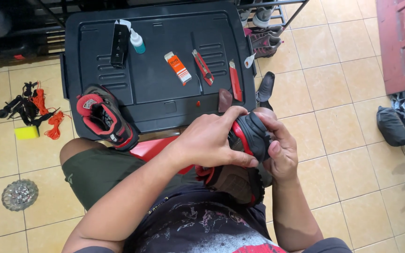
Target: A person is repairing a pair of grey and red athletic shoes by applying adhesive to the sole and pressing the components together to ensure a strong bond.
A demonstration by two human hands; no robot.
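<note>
Left hand (209, 140) and right hand (277, 145) are both clamping a black-and-red shoe (249, 136) over the lap; its mate (103, 117) is lying on the black bench (155, 84), cutters (204, 67) untouched.

Black-and-red shoe (248, 137) (toe up) held above the lap.

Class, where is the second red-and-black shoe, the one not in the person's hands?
In the head view, the second shoe rests at the lower-left corner of the black plastic lid, left of the person's hands and above their knee.
</note>
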